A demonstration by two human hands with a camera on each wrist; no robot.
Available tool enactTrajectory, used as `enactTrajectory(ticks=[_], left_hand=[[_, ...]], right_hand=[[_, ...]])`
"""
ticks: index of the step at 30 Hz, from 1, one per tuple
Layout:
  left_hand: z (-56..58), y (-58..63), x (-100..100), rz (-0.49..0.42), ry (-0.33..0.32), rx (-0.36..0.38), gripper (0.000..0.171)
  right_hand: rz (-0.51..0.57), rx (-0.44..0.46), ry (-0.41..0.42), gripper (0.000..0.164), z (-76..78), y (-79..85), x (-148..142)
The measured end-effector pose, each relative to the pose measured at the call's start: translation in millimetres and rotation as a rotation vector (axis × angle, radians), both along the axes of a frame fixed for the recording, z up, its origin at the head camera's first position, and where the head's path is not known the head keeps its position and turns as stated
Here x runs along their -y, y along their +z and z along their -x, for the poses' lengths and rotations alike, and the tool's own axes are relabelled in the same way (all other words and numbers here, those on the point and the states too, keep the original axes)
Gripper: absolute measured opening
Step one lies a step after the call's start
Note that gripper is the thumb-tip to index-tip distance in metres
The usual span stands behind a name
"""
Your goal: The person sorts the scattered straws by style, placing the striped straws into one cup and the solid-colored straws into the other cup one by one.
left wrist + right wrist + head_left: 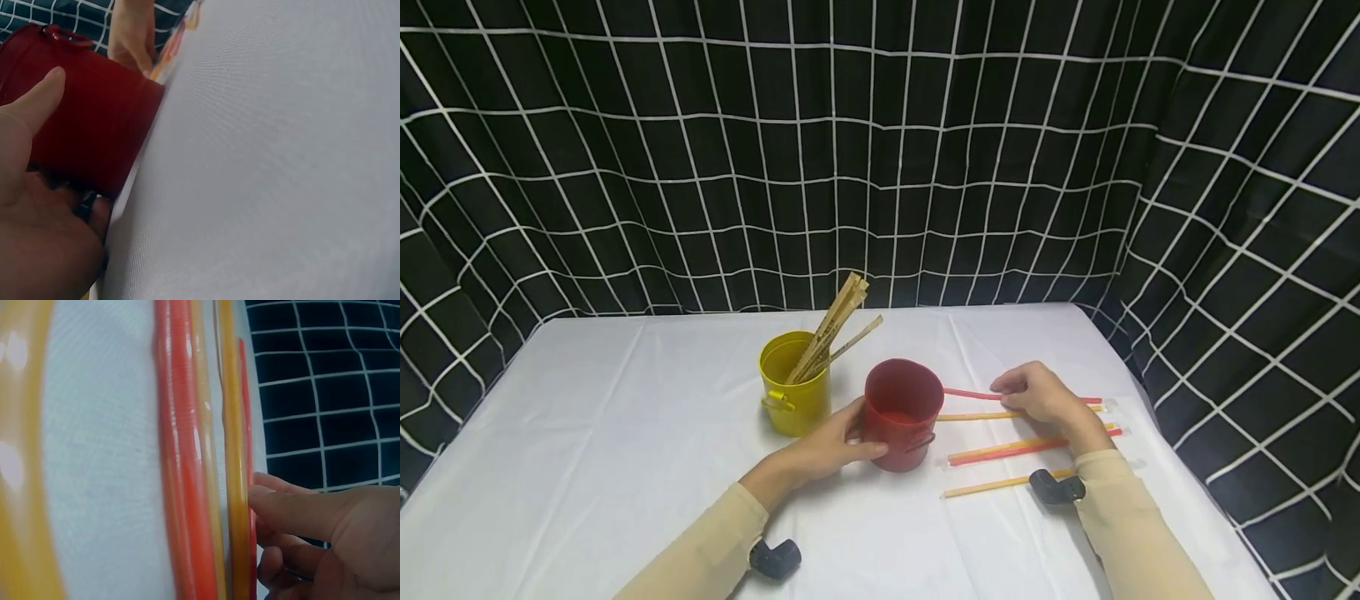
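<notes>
My left hand [831, 446] holds a small red metal bucket [904, 417] around its near left side, thumb along the wall and fingers behind. The bucket is upright on the white cloth, its wire handle hanging down. In the left wrist view the red bucket [94, 106] fills the upper left beside the thumb. Farther right, my right hand [1039, 392] pinches the farthest red straw [966, 393] between thumb and fingertips. The right wrist view shows this red straw [245, 400] at the thumb, with a yellow straw [232, 437] alongside.
A yellow bucket [797, 408] just left of the red one holds several paper-wrapped sticks [831, 333]. Nearer the front lie a red and yellow pair of clear-wrapped straws [1000, 452] and another yellow straw [985, 487]. A black grid curtain [880, 167] hangs around the table.
</notes>
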State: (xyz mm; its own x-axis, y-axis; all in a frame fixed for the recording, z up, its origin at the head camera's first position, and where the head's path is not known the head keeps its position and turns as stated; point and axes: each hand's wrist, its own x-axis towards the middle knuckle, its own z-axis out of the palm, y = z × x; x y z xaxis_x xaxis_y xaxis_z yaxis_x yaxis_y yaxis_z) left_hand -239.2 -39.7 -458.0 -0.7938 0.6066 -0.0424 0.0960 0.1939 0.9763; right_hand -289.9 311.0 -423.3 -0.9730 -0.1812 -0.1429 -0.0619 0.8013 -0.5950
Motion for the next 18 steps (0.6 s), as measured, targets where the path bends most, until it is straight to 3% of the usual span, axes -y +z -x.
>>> enactTrajectory(ticks=[5, 9, 18], left_hand=[[2.2, -0.8, 1, 0.031, -0.007, -0.006, 0.089], [1.7, -2.4, 2, 0.031, -0.014, -0.019, 0.091], [2.6, -8.1, 3, 0.032, -0.027, -0.046, 0.092]], right_hand=[[-0.027, -0.017, -0.016, 0.022, 3.2, 0.3, -1], [-0.053, -0.08, -0.023, 0.017, 3.0, 3.8, -7], [-0.042, -0.273, -0.12, 0.017, -3.6, 29.7, -12]])
